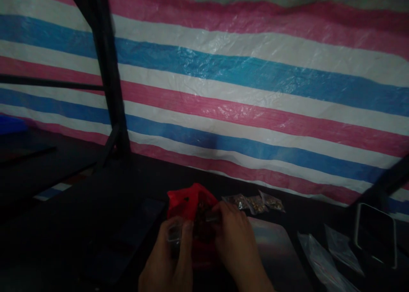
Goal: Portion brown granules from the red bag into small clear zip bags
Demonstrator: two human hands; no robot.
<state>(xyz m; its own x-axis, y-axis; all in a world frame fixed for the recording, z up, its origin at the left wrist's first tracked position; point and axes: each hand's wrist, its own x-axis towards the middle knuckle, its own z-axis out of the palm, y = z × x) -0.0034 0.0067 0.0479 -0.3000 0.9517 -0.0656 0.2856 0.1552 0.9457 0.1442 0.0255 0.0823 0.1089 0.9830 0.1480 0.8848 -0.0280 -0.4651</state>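
We see L hand [169,258] pinching a small clear bag [174,234], R hand [231,236] closed on a dark item – can't tell what – at red bag [188,200] mouth. Red bag sits center of dark table [79,224] – filled clear packets [255,203] just behind R hand.

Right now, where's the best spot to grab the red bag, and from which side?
Take the red bag by its crumpled upper rim, coming from above. The rim stands up free behind both hands, while the left hand and right hand cover the lower part. It is dim; the mouth's exact shape is unclear.
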